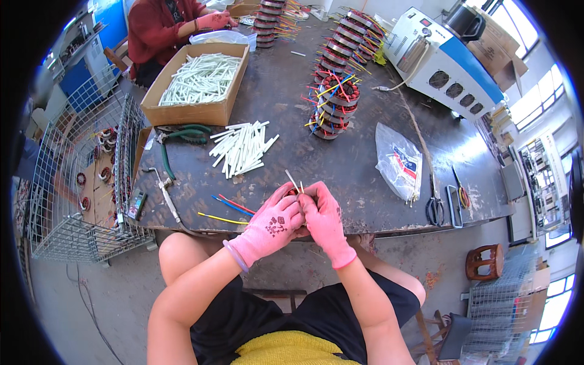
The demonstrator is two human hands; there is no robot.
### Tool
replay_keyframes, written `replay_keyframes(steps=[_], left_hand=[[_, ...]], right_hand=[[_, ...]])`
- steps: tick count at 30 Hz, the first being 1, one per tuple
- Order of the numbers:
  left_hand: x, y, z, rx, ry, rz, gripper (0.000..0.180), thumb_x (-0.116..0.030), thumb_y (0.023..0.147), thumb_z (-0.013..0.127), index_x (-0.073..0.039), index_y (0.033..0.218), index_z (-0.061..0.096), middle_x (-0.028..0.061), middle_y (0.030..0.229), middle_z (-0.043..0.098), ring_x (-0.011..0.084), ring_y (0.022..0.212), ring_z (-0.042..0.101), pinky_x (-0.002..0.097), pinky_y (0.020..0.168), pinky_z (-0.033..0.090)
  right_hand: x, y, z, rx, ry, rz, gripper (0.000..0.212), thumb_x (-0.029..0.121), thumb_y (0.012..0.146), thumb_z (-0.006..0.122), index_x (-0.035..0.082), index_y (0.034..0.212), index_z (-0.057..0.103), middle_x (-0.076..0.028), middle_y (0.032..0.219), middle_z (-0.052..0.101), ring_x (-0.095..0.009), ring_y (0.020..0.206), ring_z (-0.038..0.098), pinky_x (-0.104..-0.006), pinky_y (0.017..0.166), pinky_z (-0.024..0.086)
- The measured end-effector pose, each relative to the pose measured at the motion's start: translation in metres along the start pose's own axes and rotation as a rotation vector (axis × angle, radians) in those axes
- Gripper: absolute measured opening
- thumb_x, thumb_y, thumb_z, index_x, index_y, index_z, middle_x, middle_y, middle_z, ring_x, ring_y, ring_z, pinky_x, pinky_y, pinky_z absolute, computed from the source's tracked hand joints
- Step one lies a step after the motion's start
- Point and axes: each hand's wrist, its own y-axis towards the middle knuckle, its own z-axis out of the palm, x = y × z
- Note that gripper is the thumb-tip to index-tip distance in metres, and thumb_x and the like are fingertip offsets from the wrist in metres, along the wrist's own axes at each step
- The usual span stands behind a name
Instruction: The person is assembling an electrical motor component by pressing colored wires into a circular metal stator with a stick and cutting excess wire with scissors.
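Both my hands, in pink gloves, meet at the table's near edge. My left hand (274, 224) is closed around a small wire-wound stator, mostly hidden by the fingers. Yellow, red and blue lead wires (222, 218) stick out from it to the left. My right hand (326, 220) presses against it from the other side, its thumb and fingers pinched at a thin white sleeve tube (293, 180) that points up between the hands. Beyond them lies a loose pile of white sleeve tubes (242, 149).
A cardboard box (188, 115) of white tubes stands far left, beside green-handled pliers (185, 134) and a thin metal torch-like tool (168, 201). Stacked stators (331, 112) rise mid-table. Rightward lie a plastic bag (398, 163), scissors (434, 208) and a white-blue machine (441, 64). Another person (159, 33) works across.
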Motion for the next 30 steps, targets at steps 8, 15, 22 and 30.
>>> replay_keyframes(steps=[8,15,22,30], left_hand=[[-0.002,0.005,0.0,0.042,-0.024,0.001,0.041,-0.026,0.075,0.075,-0.007,0.108,0.061,0.0108,0.114,0.062,0.0292,0.12,0.054,0.0524,0.119,0.027],[-0.005,0.01,-0.023,0.067,-0.033,-0.015,0.038,-0.022,0.073,0.077,-0.005,0.104,0.062,0.0107,0.102,0.061,0.0311,0.115,0.056,0.0556,0.116,0.03],[-0.011,0.015,-0.027,0.069,0.007,0.032,0.046,-0.023,0.069,0.079,-0.009,0.109,0.064,0.0069,0.105,0.06,0.0288,0.117,0.055,0.0579,0.116,0.03],[0.0,0.015,-0.033,0.11,0.004,0.037,0.038,-0.017,0.065,0.077,-0.013,0.102,0.07,0.0017,0.096,0.064,0.0235,0.113,0.059,0.055,0.116,0.033]], right_hand=[[-0.011,0.016,0.003,-0.008,0.166,0.116,0.008,0.006,0.098,0.054,0.002,0.091,0.054,-0.001,0.08,0.057,-0.006,0.073,0.05,-0.0266,0.063,0.046],[0.021,-0.007,-0.061,-0.083,0.329,0.093,0.022,0.013,0.099,0.059,0.002,0.119,0.062,-0.001,0.098,0.067,-0.007,0.077,0.057,-0.0247,0.068,0.048],[-0.065,-0.043,-0.262,-0.642,-1.118,-0.171,0.018,0.013,0.084,0.068,0.012,0.102,0.071,-0.008,0.097,0.065,-0.028,0.091,0.064,-0.0399,0.079,0.051],[-0.082,-0.033,-0.29,-0.239,-1.431,-0.198,0.017,0.014,0.084,0.065,0.016,0.1,0.072,0.001,0.106,0.064,-0.021,0.101,0.061,-0.0389,0.085,0.049]])
